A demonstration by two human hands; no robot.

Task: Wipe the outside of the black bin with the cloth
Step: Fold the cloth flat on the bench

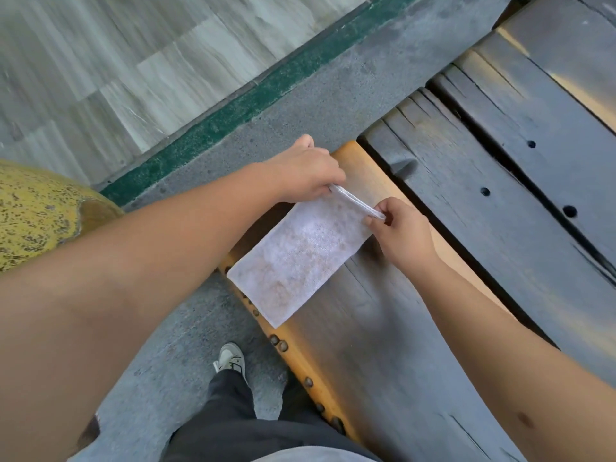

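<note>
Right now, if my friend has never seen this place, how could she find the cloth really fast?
Find the dark wooden bench of thick planks beside the grey pavement. On its nearest plank, by the orange-brown edge, lies the cloth, a pale, whitish rectangle with faint brown stains. The left hand and right hand pinch its far edge; it is the only soft, light thing on the dark wood.
</note>
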